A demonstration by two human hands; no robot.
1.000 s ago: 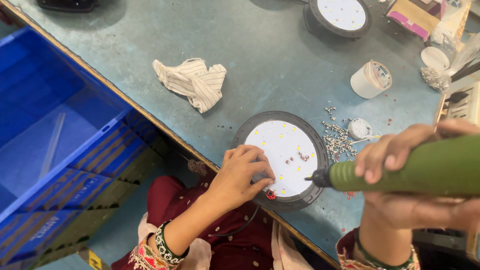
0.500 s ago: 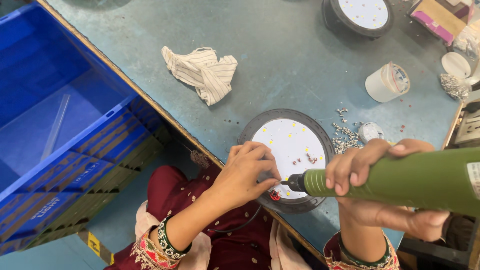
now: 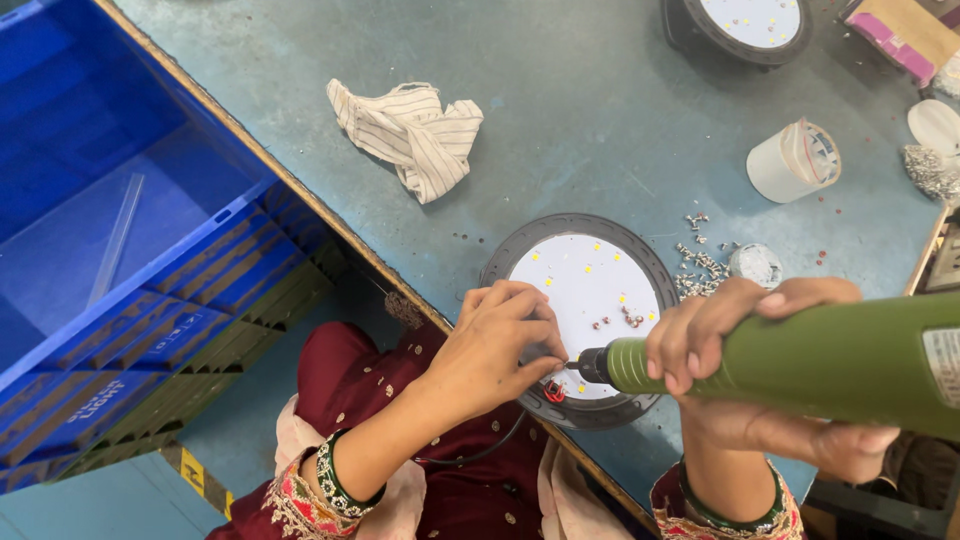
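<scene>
A round lamp (image 3: 585, 285) with a dark rim and a white disc of small yellow dots lies at the near edge of the blue-grey table (image 3: 560, 110). My left hand (image 3: 495, 350) rests on its near-left rim, fingertips pinched at the disc's edge. My right hand (image 3: 770, 390) grips a green electric screwdriver (image 3: 800, 360) held level, its black tip against the disc right by my left fingertips. A few small screws (image 3: 625, 318) lie loose on the disc.
A pile of screws (image 3: 700, 265) and a small round cap (image 3: 755, 263) lie right of the lamp. A striped cloth (image 3: 415, 135), a white tape roll (image 3: 795, 160) and a second lamp (image 3: 745, 25) sit farther back. A blue crate (image 3: 130, 200) stands left, below the table.
The screwdriver has moved left, its tip now at the disc's near edge by my left fingers. My left hand has stayed on the lamp's rim.
</scene>
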